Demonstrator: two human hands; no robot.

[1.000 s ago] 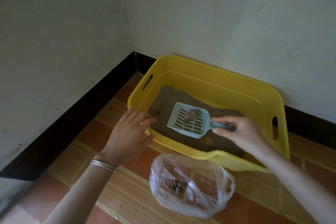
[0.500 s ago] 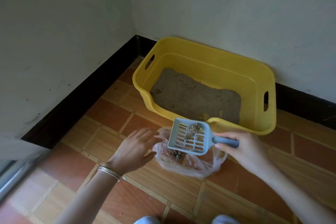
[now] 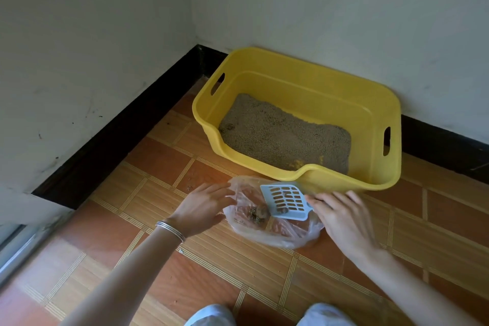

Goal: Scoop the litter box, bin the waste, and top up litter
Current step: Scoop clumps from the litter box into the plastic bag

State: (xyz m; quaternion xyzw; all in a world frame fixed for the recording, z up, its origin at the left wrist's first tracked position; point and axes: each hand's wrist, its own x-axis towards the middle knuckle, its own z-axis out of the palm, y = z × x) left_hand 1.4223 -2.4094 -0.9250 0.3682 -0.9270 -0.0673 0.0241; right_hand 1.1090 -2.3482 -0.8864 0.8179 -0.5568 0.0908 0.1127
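Note:
A yellow litter box (image 3: 299, 79) stands in the wall corner with grey litter (image 3: 283, 132) spread over its floor. In front of it a clear plastic bag (image 3: 275, 230) lies open on the tiles, with dark clumps of waste (image 3: 258, 212) inside. My right hand (image 3: 341, 217) grips the handle of a pale blue slotted scoop (image 3: 287, 201), tilted down over the bag's mouth; a small clump clings to it. My left hand (image 3: 203, 206) touches the bag's left rim with fingers nearly straight.
White walls with a black skirting (image 3: 116, 132) close off the left and the back. The floor is orange-brown tile (image 3: 164, 156). My knees (image 3: 211, 315) show at the bottom edge. A metal door track (image 3: 16, 249) runs at the lower left.
The scoop left the litter box, came over the bag and tipped downward; most of its clumps dropped into the bag. My left hand moved from the box's rim to the bag's edge.

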